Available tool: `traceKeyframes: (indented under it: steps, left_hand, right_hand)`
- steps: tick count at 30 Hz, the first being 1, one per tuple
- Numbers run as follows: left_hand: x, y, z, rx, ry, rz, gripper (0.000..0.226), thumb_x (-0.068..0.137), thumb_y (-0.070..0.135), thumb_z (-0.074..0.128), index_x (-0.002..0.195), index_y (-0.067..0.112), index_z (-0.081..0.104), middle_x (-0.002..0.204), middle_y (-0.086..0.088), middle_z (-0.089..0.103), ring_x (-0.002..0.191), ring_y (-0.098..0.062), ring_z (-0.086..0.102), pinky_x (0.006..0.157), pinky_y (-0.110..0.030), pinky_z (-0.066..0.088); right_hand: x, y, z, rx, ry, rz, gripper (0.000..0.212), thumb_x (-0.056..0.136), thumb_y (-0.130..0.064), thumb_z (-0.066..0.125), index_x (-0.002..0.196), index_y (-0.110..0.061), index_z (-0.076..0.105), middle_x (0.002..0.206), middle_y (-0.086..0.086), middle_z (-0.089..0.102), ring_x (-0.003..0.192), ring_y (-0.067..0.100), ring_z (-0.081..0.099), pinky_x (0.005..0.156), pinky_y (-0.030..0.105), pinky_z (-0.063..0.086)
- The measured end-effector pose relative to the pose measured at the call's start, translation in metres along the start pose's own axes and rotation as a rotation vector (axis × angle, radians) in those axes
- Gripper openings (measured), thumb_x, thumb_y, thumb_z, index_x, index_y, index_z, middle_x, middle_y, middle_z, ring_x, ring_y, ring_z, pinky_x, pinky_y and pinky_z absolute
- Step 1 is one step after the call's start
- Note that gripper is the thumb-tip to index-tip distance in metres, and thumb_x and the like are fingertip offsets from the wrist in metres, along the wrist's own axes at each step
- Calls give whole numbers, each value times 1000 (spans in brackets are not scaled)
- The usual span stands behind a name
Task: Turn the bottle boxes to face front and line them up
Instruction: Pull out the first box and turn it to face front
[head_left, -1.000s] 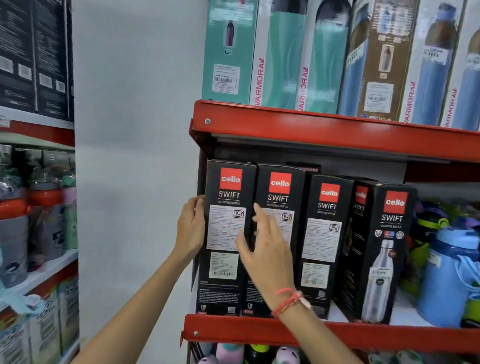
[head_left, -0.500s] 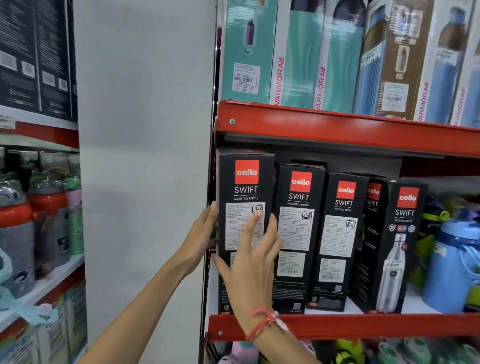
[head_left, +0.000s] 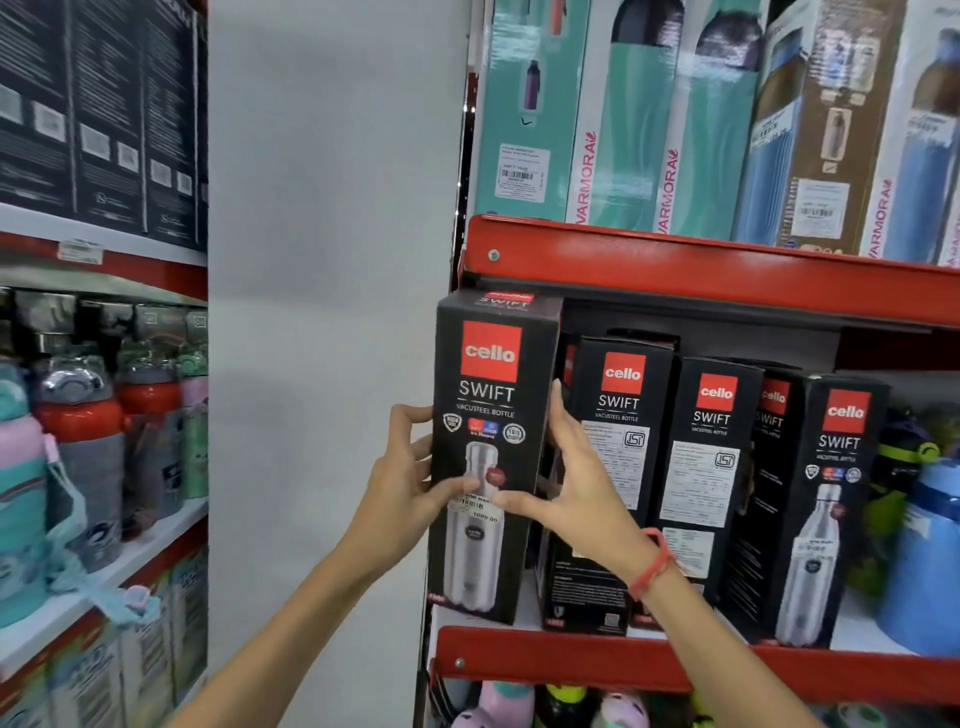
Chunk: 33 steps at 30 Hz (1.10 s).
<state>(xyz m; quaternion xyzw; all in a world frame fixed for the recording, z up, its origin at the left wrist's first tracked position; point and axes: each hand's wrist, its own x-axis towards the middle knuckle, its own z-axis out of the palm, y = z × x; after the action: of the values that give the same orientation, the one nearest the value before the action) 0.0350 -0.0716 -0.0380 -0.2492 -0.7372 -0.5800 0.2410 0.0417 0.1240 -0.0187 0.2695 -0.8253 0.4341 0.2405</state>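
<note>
Several black bottle boxes with red logos stand on a red-edged shelf (head_left: 571, 662). The leftmost box (head_left: 491, 405) is pulled forward out of the row and shows its front with a steel bottle picture. My left hand (head_left: 402, 493) grips its left side, thumb on the front. My right hand (head_left: 569, 486) grips its right side, thumb also on the front. Behind it, the second box (head_left: 621, 395) and third box (head_left: 714, 415) show label panels. The fourth box (head_left: 769, 415) is angled, and the fifth box (head_left: 836, 467) shows its front.
A white pillar (head_left: 332, 312) stands left of the shelf. The red shelf above (head_left: 701, 270) carries tall teal and blue boxes (head_left: 639, 119). A blue jug (head_left: 924, 561) sits at the right end. Loose bottles (head_left: 83, 431) fill the left rack, with more bottles below (head_left: 519, 706).
The leftmost box was turned from its label panel to its bottle-picture front and pulled forward. Both hands shifted to grip its sides. The view moved left.
</note>
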Motion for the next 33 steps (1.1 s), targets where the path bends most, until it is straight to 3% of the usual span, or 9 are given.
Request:
traceKeyframes:
  steps: [2,5,9,14,20,25,29,31,33]
  left_hand:
    - [2,3,12,92,67,8,56,81,9,74,108,36,33,106,21,64,97,-7,71,77,-31,60]
    - [7,1,15,145,108,6,58,81,10,74,115,27,30,103,23,62,97,-12,70,83,-41,59]
    - [9,-8,24,198,131,-26,57,81,10,74,113,26,30,106,14,65,89,-8,70,81,-42,59]
    - [7,-20,30,234,172,-72,56,83,12,73,112,29,28,124,-2,66,93,-14,68,81,-40,59]
    - [13,-29,39,318,169,-109,53,87,10,66,115,33,28,133,-4,61,73,10,55,60,-12,44]
    - [3,-32,41,312,188,-144,55,88,10,65,127,29,31,133,-7,61,90,-5,60,69,-16,48]
    - [-3,-26,42,338,209,-136,61,87,15,68,133,25,30,135,-6,59,110,-20,64,83,-29,51]
    - [-5,-21,43,358,240,-104,62,85,16,70,133,24,32,136,-2,57,109,-11,59,84,-26,46]
    - [-7,-14,46,377,264,-68,61,85,20,71,133,24,34,135,3,55,106,-2,50,85,-23,42]
  right_hand:
    - [7,5,-3,16,-22,7,120,73,-26,83,153,-33,-7,159,-7,23,142,2,24,115,28,26]
    - [16,4,6,-1,-21,49,119,78,-18,79,151,-36,-12,149,-8,44,132,6,44,100,8,32]
    - [17,10,11,-11,-44,96,116,82,-13,75,151,-34,-16,141,-5,53,126,12,52,109,31,38]
    - [14,12,21,-64,-12,150,113,82,-11,74,152,-31,-12,137,0,57,125,15,54,108,37,41]
    - [9,14,26,-355,252,125,77,89,-23,67,152,-19,24,111,11,70,99,24,66,88,32,51]
    - [1,14,25,-434,568,-1,45,90,-15,65,134,-14,55,109,6,68,86,23,66,74,42,57]
    - [6,14,20,-610,777,305,92,69,-37,80,146,-14,36,135,19,45,113,37,43,86,50,43]
    - [8,13,16,-521,737,460,113,65,-43,83,153,-15,18,145,22,33,122,39,35,93,53,41]
    - [7,16,13,-412,694,452,119,65,-38,85,154,-19,8,145,23,32,120,39,36,91,49,41]
